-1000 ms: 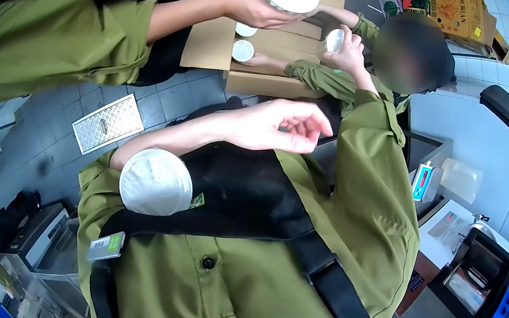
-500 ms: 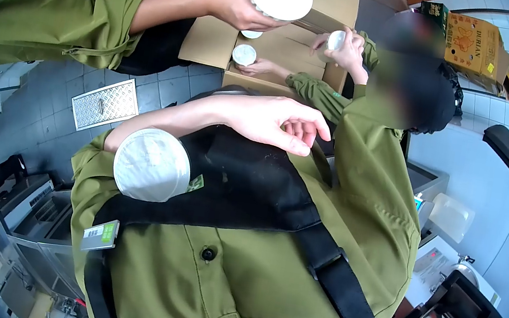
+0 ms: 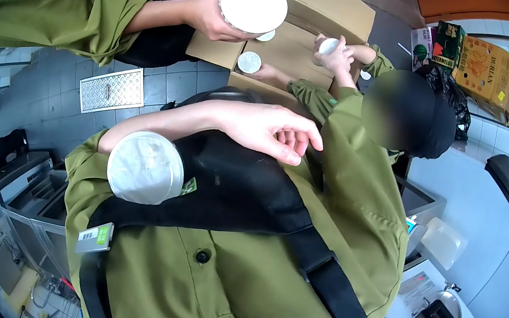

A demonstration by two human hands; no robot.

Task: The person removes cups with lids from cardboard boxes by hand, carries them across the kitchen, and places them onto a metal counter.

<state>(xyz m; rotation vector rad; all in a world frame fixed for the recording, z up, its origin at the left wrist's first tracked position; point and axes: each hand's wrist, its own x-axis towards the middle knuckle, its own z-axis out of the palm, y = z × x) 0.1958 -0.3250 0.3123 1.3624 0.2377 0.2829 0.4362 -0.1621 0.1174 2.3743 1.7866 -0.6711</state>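
My left hand (image 3: 275, 132) hovers in front of my chest, fingers loosely curled and apart, with nothing in it. A white round-ended stack (image 3: 146, 168), apparently cups in clear film, is tucked at my left elbow. My right hand (image 3: 340, 60) reaches over an open cardboard box (image 3: 296, 53) and grips a white cup (image 3: 328, 46). Beside it is a co-worker's hand (image 3: 319, 40); whether it touches the cup I cannot tell. Another hand (image 3: 269, 74) by the box's edge holds a round white-ended stack (image 3: 249, 62). At upper left, a co-worker's hand (image 3: 215, 18) holds a larger white round stack (image 3: 254, 4).
A co-worker in a black cap (image 3: 435, 114) bends close at my right. Behind stand a durian carton (image 3: 487, 75) and a watermelon carton (image 3: 448, 43). A metal floor plate (image 3: 112, 90) lies on the tiles at left. A sink (image 3: 448, 306) is at lower right.
The camera view has shifted slightly. The co-worker's larger white stack has moved left. My right hand and its cup appear slightly lower and farther left; my left hand keeps the same pose.
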